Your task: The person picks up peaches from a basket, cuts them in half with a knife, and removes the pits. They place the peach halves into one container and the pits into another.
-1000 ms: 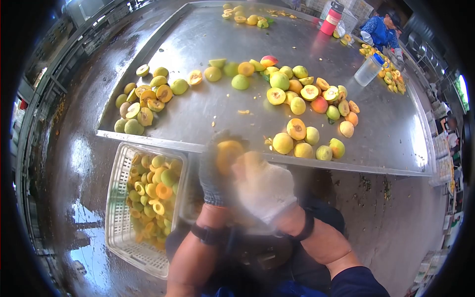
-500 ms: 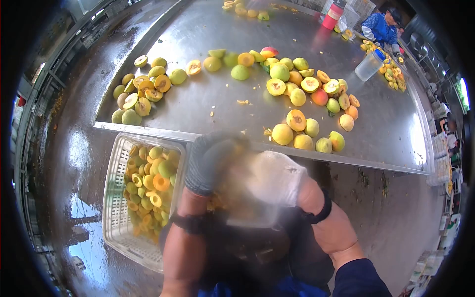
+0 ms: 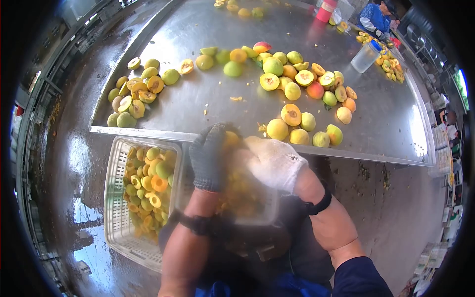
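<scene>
My left hand, in a dark grey glove, is closed around a yellow peach, blurred by the smeared spot on the lens. My right hand, in a white glove, is closed close against that peach. What its fingers hold is hidden in the blur. Both hands are just in front of the metal table's near edge. Below them a hazy container holds yellow pieces. Beside my left hand stands a white plastic basket filled with halved, pitted peaches.
The steel table bears a cluster of whole and cut peaches and a left-hand pile. A clear jug with a blue lid and a pink bottle stand farther back. A co-worker is at the far right corner.
My hands have risen slightly, and a yellow peach shows more plainly between them. The view has shifted a little; the fruit on the table looks unmoved.
</scene>
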A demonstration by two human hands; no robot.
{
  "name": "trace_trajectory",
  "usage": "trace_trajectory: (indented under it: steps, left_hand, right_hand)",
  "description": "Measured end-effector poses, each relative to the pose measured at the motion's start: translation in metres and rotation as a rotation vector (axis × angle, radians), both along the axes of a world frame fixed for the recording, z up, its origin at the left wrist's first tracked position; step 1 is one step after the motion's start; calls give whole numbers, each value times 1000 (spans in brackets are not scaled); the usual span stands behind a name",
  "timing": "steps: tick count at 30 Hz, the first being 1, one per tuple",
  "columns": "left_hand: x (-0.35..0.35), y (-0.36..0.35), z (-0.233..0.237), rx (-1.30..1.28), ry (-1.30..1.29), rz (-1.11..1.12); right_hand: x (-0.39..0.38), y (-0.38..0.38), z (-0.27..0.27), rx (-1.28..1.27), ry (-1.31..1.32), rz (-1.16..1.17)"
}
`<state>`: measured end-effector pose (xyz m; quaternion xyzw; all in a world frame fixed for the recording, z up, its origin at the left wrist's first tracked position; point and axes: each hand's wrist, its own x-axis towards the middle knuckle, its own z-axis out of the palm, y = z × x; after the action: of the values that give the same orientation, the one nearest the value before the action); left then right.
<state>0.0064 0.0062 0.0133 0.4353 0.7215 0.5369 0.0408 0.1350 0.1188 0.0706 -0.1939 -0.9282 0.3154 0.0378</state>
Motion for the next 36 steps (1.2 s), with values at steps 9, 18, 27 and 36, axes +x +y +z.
trace_trajectory:
  steps: [9, 18, 27, 36]
  left_hand:
    - [-16, -6, 0, 78, 117, -108]
    - [-23, -9, -5, 22, 195, -222]
    - [-12, 1, -2, 174, -245, -154]
    - [-8, -4, -9, 13, -151, -55]
  right_hand:
    - [-3, -13, -5, 269, 35, 118]
    - [-2, -7, -10, 135, -44, 183]
    - [-5, -1, -8, -38, -28, 44]
    - [3, -3, -15, 106, 171, 202]
